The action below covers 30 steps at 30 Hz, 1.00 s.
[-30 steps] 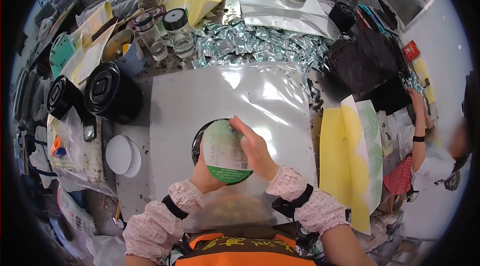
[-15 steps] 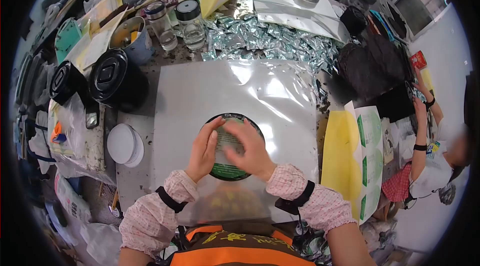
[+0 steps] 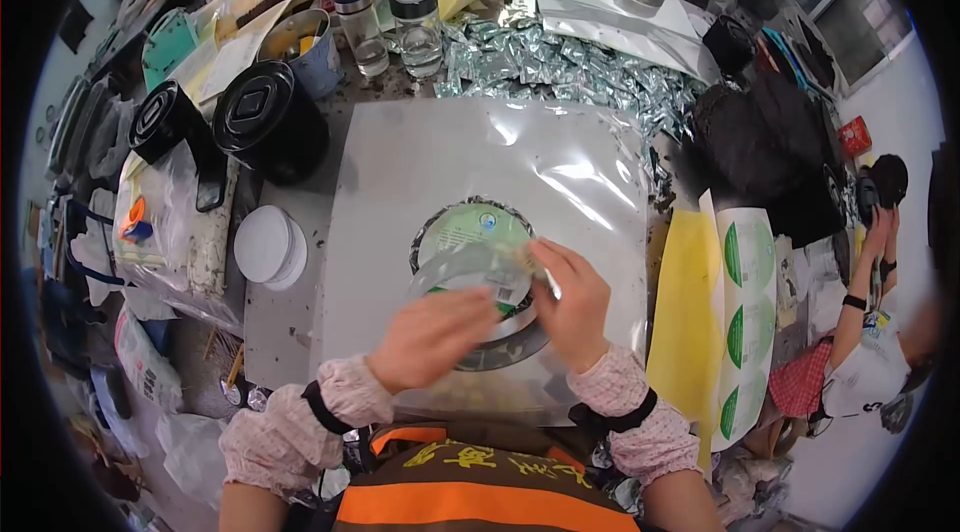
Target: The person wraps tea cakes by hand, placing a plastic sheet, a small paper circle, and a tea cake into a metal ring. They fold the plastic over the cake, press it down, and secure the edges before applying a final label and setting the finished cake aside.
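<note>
In front of me on the shiny plastic-covered sheet (image 3: 380, 172) lies a round black-rimmed container top with a green printed label (image 3: 470, 230). A clear, curved plastic piece (image 3: 465, 262) overlaps the label, lifted at its right side. My right hand (image 3: 575, 302) pinches that piece at its right edge between thumb and fingers. My left hand (image 3: 435, 332), slightly blurred, has its fingers stretched out toward the lower edge of the label. Below the label, a grey round rim (image 3: 510, 345) shows between my hands.
Left are black canisters (image 3: 270, 122) and white round lids (image 3: 270, 247). Clear jars (image 3: 415, 32) stand at the back beside many foil packets (image 3: 570, 67). At right are yellow paper (image 3: 685, 312) and a strip of green labels (image 3: 745, 322). Another person (image 3: 850, 362) holds something black.
My hands have moved apart from over the label. The right hand now lifts a clear plastic piece off its right side. The view has shifted, and the other person's hands have risen.
</note>
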Each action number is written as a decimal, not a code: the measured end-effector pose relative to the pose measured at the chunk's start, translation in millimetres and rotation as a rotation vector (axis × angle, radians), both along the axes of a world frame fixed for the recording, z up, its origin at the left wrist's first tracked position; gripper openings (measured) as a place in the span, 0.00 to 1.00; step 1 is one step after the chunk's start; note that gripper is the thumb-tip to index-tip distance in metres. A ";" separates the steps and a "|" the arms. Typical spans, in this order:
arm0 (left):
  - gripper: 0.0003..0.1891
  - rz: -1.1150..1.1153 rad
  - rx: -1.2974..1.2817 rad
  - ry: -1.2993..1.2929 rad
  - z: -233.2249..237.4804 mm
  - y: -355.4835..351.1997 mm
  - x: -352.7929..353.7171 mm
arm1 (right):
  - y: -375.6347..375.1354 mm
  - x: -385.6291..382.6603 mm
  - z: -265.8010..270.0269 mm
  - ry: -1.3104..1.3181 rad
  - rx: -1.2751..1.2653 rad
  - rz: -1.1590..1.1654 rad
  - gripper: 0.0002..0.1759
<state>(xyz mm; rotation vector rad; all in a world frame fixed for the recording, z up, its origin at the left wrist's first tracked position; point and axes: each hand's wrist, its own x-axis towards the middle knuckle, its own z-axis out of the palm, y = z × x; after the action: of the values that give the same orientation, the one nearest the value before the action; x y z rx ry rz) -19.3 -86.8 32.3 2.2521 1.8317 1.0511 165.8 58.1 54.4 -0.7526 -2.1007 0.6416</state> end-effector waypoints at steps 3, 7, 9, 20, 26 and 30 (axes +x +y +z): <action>0.20 0.529 -0.062 -0.596 -23.3 0.7 -7.6 | 2.9 27.0 -34.9 -0.060 -0.314 -0.071 0.15; 0.19 0.594 -0.341 -0.954 -60.9 8.6 -15.6 | -13.4 28.2 -52.1 0.037 -0.481 -0.039 0.14; 0.21 0.643 -0.372 -1.008 -60.3 -11.7 -47.8 | -10.6 28.8 -53.3 0.061 -0.488 -0.032 0.13; 0.06 0.480 -0.980 -0.701 30.1 -258.4 -161.5 | -20.3 46.7 -81.8 0.001 -0.474 0.083 0.31; 0.09 0.006 -0.568 -0.198 -25.7 -162.1 -91.9 | -42.2 60.0 -65.8 -0.285 -0.122 0.285 0.23; 0.07 -0.031 -0.541 -0.190 -37.9 -154.1 -92.6 | -64.2 84.0 -54.1 -0.243 -0.421 0.313 0.21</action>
<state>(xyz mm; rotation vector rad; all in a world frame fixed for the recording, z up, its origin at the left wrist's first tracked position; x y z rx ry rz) -111.9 -240.9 -5.6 1.7925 1.7309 0.6324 249.8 -6.0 0.3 -0.7625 -2.3613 1.2445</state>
